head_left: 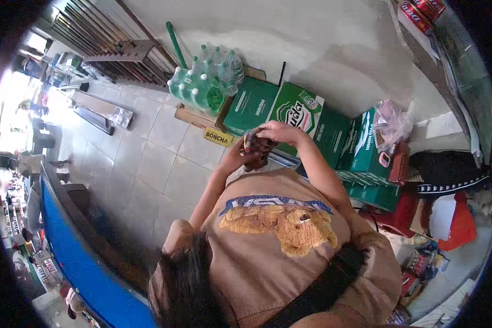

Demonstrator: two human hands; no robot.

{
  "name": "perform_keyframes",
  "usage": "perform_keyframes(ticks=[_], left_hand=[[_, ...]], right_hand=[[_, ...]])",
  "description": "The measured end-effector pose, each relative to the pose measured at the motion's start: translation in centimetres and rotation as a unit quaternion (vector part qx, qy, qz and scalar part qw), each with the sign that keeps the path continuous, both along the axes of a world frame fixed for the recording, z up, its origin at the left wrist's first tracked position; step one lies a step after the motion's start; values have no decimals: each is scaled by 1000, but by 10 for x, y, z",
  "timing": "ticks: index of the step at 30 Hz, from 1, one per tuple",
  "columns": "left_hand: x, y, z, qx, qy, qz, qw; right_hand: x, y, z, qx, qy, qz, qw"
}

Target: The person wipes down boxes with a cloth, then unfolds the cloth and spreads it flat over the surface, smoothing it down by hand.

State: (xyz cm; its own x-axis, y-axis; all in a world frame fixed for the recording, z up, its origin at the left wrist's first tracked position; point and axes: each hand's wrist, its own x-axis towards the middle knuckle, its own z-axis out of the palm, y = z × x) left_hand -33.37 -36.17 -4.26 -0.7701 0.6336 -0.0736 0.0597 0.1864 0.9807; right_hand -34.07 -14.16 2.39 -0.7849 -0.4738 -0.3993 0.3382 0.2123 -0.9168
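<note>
**Before the brown shirt point(257, 279), one dark bundle point(257, 155)**

I see the left hand point(233, 156) and the right hand point(281, 133) with fingers clamped on the bundle, which sits between them. If one hand loosens, I think it could slip down to the tiled floor point(156, 164). Beyond, the Huda carton point(296, 106) and green bottles point(194, 94) limit forward reach; the yellow BONCHA box point(218, 137), low at left, might catch a foot.

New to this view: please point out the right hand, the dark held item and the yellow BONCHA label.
Right hand point(282, 133), head view: back of hand.
Dark held item point(259, 150), head view: visible middle.
Yellow BONCHA label point(217, 136), head view: its lettering.
</note>
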Motion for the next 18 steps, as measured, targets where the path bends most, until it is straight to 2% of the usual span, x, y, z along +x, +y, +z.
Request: perform_keyframes(ticks=[1, 2, 3, 5, 6, 10, 13, 17, 18], left_hand=[[4, -3, 4, -18, -14, 39, 999], [10, -10, 9, 2, -33, 46, 998], [13, -17, 21, 1, -35, 49, 998], [14, -33, 40, -61, -35, -31, 997], [20, -34, 75, -66, -43, -54, 995], [8, -55, 73, -51, -96, -50, 993], [-7, -65, 72, -182, 68, -42, 980], [-36, -81, 69, -176, 149, -60, 971], [-44, -85, 67, -212, 160, -63, 962]], right_hand=[[5, -7, 3, -16, 30, 15, 999], [10, -10, 6, 16, 84, 33, 996], [18, -12, 19, 15, 82, 36, 996], [36, -13, 49, 47, 145, 50, 987], [40, -12, 38, 9, 132, 51, 990], [47, -3, 16, 71, 138, 48, 987], [50, -8, 12, 141, 202, 13, 969], [48, -35, 11, 220, 205, -51, 953], [45, -44, 7, 239, 226, -77, 941]])
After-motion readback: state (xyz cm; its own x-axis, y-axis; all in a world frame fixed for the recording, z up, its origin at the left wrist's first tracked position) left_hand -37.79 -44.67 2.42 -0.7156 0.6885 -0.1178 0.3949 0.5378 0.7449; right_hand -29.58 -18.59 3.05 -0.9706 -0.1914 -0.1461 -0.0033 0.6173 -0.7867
